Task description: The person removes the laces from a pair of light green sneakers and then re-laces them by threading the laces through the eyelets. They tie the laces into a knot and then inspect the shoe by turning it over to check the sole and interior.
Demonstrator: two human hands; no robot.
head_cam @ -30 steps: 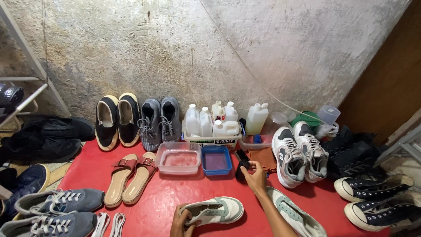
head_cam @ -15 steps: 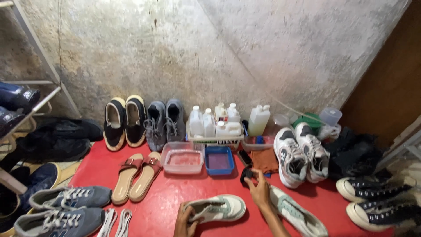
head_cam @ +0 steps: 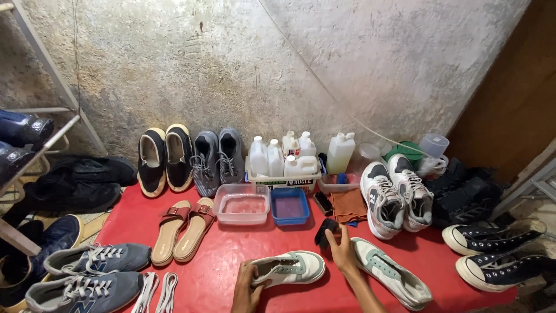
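My left hand (head_cam: 245, 287) grips the heel end of a white sneaker with pale green trim (head_cam: 289, 268), which lies on the red mat (head_cam: 220, 255). My right hand (head_cam: 341, 249) is closed around a small black brush (head_cam: 324, 230) just above the sneaker's toe. The matching white sneaker (head_cam: 391, 273) lies to the right of my right forearm.
A clear tub of water (head_cam: 241, 204) and a blue tray (head_cam: 289, 206) sit before a basket of white bottles (head_cam: 284, 165). A brown cloth (head_cam: 349, 204) lies beside them. Pairs of shoes ring the mat: sandals (head_cam: 182, 230), grey sneakers (head_cam: 217, 159), white trainers (head_cam: 397, 197), black high-tops (head_cam: 498, 255).
My right hand has drawn the black brush back from near the brown cloth toward the white sneaker. The left hand keeps its hold on the sneaker's heel.
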